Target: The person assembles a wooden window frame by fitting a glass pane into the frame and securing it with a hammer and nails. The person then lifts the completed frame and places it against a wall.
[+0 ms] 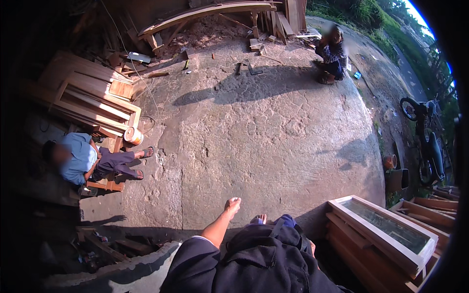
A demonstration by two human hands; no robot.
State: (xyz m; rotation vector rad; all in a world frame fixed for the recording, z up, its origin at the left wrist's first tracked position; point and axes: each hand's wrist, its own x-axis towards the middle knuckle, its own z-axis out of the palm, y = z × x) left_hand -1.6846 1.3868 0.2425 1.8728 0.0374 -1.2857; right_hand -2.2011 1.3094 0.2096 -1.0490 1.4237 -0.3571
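Observation:
My left hand (233, 205) is held out in front of me over the concrete floor (234, 161), its fingers curled closed. A bright sunlit patch lies on the fingers, and whether they hold anything small is hidden. Only a sliver of my right hand (312, 247) shows beside my dark clothing, low on the right, with its fingers out of sight. Nearest to that hand stands a stack of wooden frames, topped by a pale wooden frame with a glass pane (386, 224). One of my feet (262, 218) shows below and to the right of my left hand.
A person (78, 158) sits on a wooden bench at left, near wooden panels (90, 95) and a bucket (133, 136). Another person (333, 56) squats at the far right. Tools (253, 68) lie on the far floor. A motorcycle (430, 141) stands at right.

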